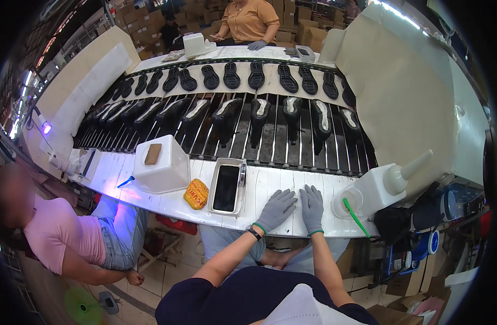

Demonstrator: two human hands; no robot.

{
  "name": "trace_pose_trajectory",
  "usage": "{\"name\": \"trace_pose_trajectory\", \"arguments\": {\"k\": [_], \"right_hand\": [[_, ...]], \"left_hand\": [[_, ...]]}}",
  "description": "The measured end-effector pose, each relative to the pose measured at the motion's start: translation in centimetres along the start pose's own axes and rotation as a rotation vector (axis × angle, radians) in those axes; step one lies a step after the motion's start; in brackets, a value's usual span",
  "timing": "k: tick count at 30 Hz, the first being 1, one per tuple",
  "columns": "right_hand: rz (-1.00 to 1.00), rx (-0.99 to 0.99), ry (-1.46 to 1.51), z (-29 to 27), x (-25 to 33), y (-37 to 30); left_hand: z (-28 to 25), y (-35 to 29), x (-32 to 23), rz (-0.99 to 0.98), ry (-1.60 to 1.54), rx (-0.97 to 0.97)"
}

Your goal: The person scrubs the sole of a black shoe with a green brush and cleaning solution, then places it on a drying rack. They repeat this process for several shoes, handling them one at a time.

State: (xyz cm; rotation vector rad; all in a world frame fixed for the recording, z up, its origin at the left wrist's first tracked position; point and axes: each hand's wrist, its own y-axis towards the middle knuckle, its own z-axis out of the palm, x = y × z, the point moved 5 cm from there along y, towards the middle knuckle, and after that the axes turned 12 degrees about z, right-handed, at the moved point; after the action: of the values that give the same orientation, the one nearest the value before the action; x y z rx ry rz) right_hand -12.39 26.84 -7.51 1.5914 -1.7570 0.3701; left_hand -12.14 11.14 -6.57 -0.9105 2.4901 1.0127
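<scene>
My left hand (276, 211), in a grey glove, lies flat on the white table edge with its fingers stretched out and nothing in it. Beside it, my right hand (312, 210), gloved too, rests palm down with its fingers extended. Left of them is a white tray (210, 203) with a dark-screened phone (226, 188) in it. To the right stand a clear cup (339, 209) with a green-handled brush (357, 218) and a white bottle (375, 187) with a long spout. Beyond the table edge, a rack of metal rods carries black shoe uppers (224, 120) with pale undersides.
Black soles (256, 76) line a belt behind the uppers. A yellow-orange packet (196, 194) and a white box (161, 165) with a brown block (152, 154) stand to the left. A person in pink (64, 235) sits at left; another person (249, 21) works across the rack.
</scene>
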Motion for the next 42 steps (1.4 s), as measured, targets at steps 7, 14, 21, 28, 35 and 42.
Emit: {"name": "trace_pose_trajectory", "arguments": {"k": [7,14,21,28,35,42], "right_hand": [[0.002,-0.020,0.005,-0.38,0.30,0.03],[-0.005,-0.041,0.018,-0.47,0.37,0.07],[0.019,-0.023,0.016,-0.62,0.37,0.12],[-0.018,-0.015,0.029,-0.39,0.45,0.06],[0.001,0.013,0.029,-0.28,-0.03,0.02],[0.035,0.018,0.042,-0.31,-0.03,0.04]], "left_hand": [[0.02,0.22,-0.11,0.006,-0.002,0.009],[0.06,0.40,-0.10,0.021,-0.009,0.013],[-0.04,0.45,-0.08,0.009,-0.018,0.014],[-0.25,0.14,-0.19,-0.022,-0.010,-0.002],[-0.08,-0.05,-0.17,0.011,0.003,0.006],[0.08,-0.01,-0.24,0.003,0.007,0.006]]}}
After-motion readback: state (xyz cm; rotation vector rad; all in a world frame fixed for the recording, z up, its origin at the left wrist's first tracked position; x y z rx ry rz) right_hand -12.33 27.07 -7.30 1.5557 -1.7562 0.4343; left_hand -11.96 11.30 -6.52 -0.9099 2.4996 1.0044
